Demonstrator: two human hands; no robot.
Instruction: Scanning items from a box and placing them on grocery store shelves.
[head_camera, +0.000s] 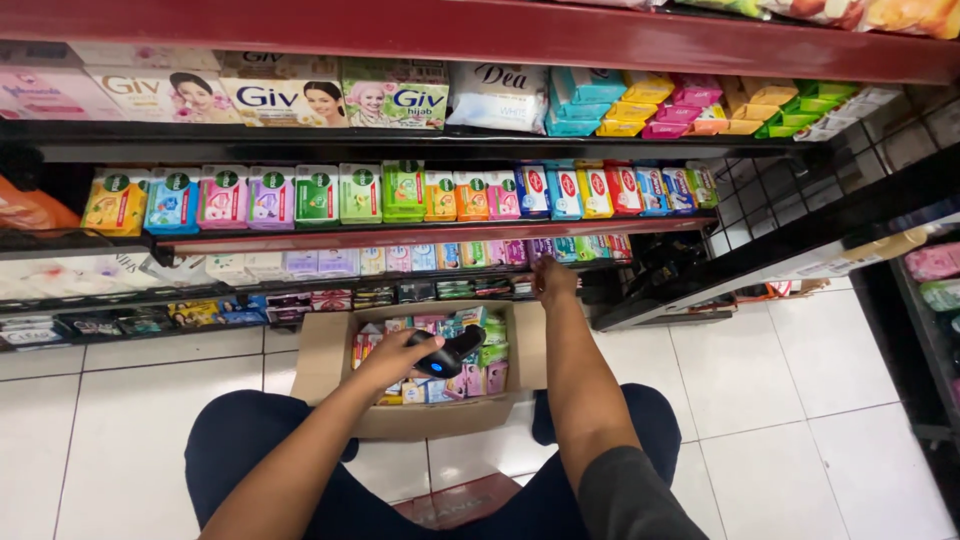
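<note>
My left hand (397, 357) grips a black handheld scanner (447, 354) above an open cardboard box (325, 352) filled with several small colourful soap packs. My right hand (553, 279) stretches forward to a low shelf (420, 236) and touches the row of small boxed soaps there; its fingers are partly hidden, so a grip on a pack is unclear. My knees in dark trousers flank the box on the white tiled floor.
Red-edged shelves ahead carry rows of boxed soap bars in many colours. A black wire rack (790, 190) and another shelf unit (800, 255) stand to the right. White floor tiles (800, 400) stretch right of my legs.
</note>
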